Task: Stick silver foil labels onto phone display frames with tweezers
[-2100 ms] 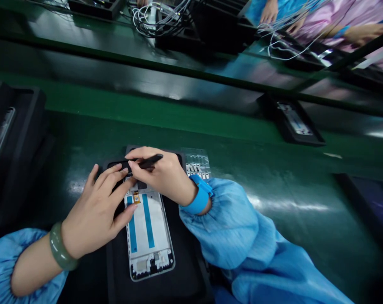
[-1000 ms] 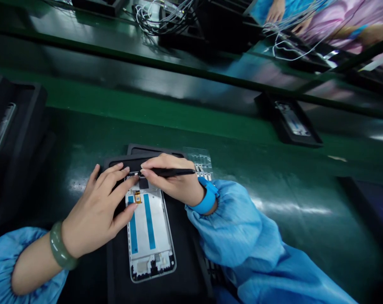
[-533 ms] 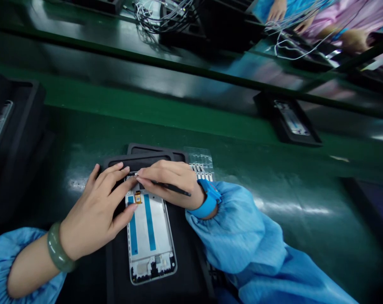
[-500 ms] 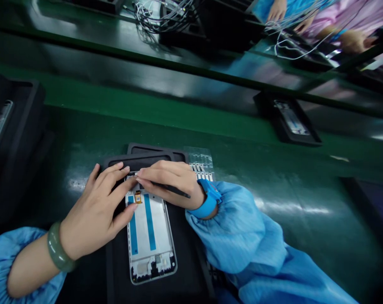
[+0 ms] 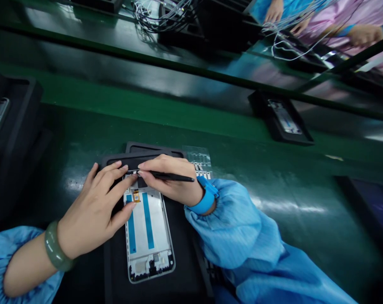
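A phone frame [image 5: 156,236] with two blue adhesive strips lies face-down on a black foam tray [image 5: 191,270]. My left hand [image 5: 98,207] rests along its upper left side, fingers spread, index fingertip on the top part and thumb beside a small orange flex cable [image 5: 136,196]. My right hand [image 5: 172,177] pinches a black pen-like tool [image 5: 175,176], perhaps tweezers, its tip at the frame's top edge. The exact contact at that tip is hidden by my fingers.
A clear sheet with small parts [image 5: 199,162] lies right of the tray. Another foam tray holding a phone frame [image 5: 285,116] stands at back right, with more trays [image 5: 17,109] at left. Beyond the ledge are tangled cables [image 5: 162,17] and other people's hands [image 5: 365,36].
My right hand has turned slightly, so the black tool now lies more level and shows more of its length. My left hand keeps its place on the phone frame.
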### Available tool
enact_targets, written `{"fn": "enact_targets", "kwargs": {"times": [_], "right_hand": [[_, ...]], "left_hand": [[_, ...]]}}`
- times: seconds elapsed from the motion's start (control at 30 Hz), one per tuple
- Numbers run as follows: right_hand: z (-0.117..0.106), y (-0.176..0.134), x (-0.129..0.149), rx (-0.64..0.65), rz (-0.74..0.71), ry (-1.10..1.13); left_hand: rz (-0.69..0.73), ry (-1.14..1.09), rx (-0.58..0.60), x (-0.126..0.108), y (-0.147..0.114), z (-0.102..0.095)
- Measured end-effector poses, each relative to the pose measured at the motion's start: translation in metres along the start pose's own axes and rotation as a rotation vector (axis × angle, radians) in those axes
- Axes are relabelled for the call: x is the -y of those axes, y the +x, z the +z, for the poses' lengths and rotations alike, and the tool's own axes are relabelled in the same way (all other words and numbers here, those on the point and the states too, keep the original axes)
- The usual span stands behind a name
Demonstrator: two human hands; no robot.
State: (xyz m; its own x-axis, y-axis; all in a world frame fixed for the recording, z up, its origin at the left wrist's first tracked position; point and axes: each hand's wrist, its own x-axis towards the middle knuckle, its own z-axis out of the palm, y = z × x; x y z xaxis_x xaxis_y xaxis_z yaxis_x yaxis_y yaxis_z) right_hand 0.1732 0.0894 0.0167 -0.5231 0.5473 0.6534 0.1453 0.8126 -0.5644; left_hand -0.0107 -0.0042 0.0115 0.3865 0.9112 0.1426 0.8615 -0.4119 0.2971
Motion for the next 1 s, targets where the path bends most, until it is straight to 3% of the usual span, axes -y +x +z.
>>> {"fn": "enact_targets", "kwargs": {"times": [0.67, 0.83, 1.0], "right_hand": [[-0.0006, -0.0007, -0.0018, 0.068, -0.032, 0.075], [-0.0006, -0.0008, -0.0009, -0.039, 0.033, 0.047], [-0.0009, -0.0007, -0.0007, 0.012, -0.002, 0.009]], "left_hand": [[0.001, -0.015, 0.003, -0.0002, 0.0003, -0.0003], [-0.007, -0.012, 0.019, -0.0005, 0.0005, -0.0011], [-0.003, -0.019, 0.009, -0.0006, 0.0006, -0.0014]]}}
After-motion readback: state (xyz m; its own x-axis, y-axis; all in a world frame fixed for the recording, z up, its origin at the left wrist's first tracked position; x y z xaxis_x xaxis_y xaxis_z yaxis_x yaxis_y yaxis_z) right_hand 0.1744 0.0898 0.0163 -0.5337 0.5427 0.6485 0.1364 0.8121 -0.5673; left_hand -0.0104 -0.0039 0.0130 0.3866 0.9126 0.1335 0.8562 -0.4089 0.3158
